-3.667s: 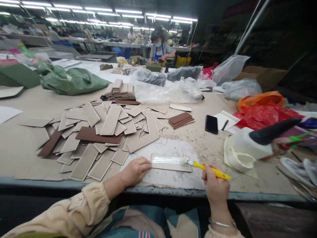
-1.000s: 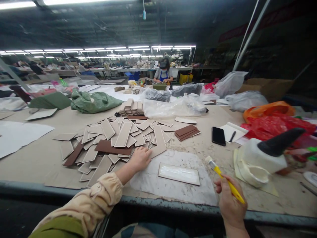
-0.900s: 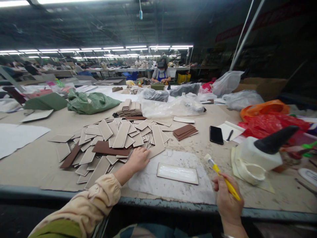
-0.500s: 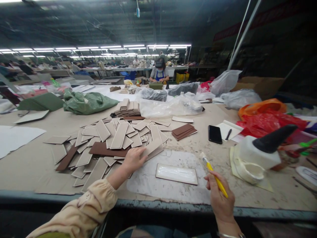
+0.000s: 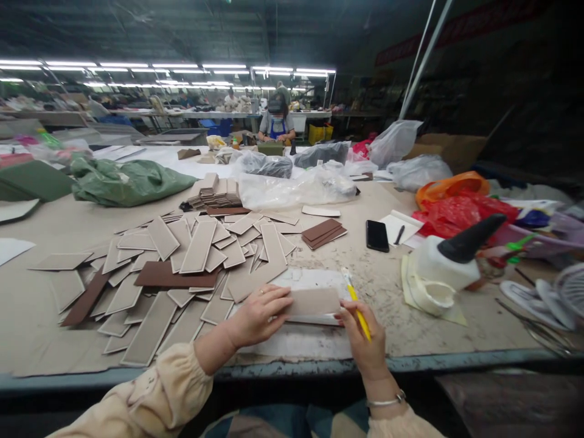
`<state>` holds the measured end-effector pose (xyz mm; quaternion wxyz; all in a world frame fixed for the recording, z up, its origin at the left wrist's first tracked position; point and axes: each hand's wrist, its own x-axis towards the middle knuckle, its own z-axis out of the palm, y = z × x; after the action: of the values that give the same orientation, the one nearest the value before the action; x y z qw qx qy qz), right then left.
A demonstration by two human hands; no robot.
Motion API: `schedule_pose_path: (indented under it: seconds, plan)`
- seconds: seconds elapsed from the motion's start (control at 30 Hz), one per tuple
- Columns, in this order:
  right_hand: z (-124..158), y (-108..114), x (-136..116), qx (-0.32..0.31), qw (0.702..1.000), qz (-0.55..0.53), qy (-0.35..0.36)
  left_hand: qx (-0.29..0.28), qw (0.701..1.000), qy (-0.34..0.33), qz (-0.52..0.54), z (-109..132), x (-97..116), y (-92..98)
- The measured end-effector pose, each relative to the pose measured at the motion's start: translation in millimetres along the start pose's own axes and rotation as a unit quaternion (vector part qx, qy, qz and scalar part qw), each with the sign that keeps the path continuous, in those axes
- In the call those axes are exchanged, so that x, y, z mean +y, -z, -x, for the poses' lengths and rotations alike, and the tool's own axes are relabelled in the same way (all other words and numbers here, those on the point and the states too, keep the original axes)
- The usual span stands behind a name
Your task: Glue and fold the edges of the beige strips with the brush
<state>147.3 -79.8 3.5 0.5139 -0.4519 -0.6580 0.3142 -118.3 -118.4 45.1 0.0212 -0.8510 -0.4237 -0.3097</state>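
A beige rectangular panel (image 5: pixel 314 301) is gripped at its left end by my left hand (image 5: pixel 262 313). Beneath it, the white-coated panel from earlier is mostly covered; only its pale lower edge shows, on a whitish sheet (image 5: pixel 292 344). My right hand (image 5: pixel 367 340) is closed around a yellow-handled brush (image 5: pixel 359 311), bristles pointing up and away. Its fingertips also touch or nearly touch the right end of the beige panel. To the left of my left hand spreads a loose pile of beige panels (image 5: pixel 198 246), with a few brown panels (image 5: pixel 177 277) among them.
Stacked brown panels (image 5: pixel 323 233) lie beyond the sheet. Rightward are a black phone (image 5: pixel 376 236), a pen (image 5: pixel 399 235), a white bottle with black nozzle (image 5: pixel 449 261) and a roll of tape (image 5: pixel 431 296). Plastic bags (image 5: pixel 292 188) line the back. A person (image 5: pixel 276 121) sits opposite.
My left hand has brought a beige panel from the pile rightward over the white-coated one. My right hand has moved in to the panel's right end, still holding the brush. The view has shifted right.
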Motion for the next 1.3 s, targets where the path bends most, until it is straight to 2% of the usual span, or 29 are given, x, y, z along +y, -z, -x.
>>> schedule_pose_path:
  seconds: [0.13, 0.3, 0.4, 0.5, 0.57, 0.93, 1.3]
  plan:
    - [-1.4, -0.6, -2.3, 0.012, 0.999, -0.007, -0.029, -0.006, 1.000, -0.022, 0.021, -4.3, 0.0, -7.7]
    - [-6.9, 16.5, -3.6, 0.111, 0.989, -0.021, -0.092, 0.049, 0.997, 0.051, 0.027, 11.2, -16.8, -9.2]
    - [-9.1, 24.3, -1.2, 0.140, 0.984, -0.005, -0.111, 0.026, 0.996, 0.075, 0.034, 28.1, -23.8, -9.5]
    - [-8.9, 24.0, 1.9, 0.124, 0.985, 0.013, -0.117, -0.039, 0.995, 0.064, 0.059, 40.2, -25.0, -11.3]
    - [-8.3, 20.2, 2.9, 0.105, 0.987, 0.016, -0.120, -0.063, 0.994, 0.056, 0.069, 43.3, -24.7, -13.1]
    - [-6.5, -0.5, 10.9, 0.030, 0.987, 0.034, -0.154, -0.063, 0.994, 0.039, 0.078, 40.0, -23.5, -13.7]
    - [-6.2, -1.4, 14.3, 0.027, 0.983, 0.113, -0.139, -0.096, 0.991, 0.055, 0.076, 41.6, -23.8, -13.8]
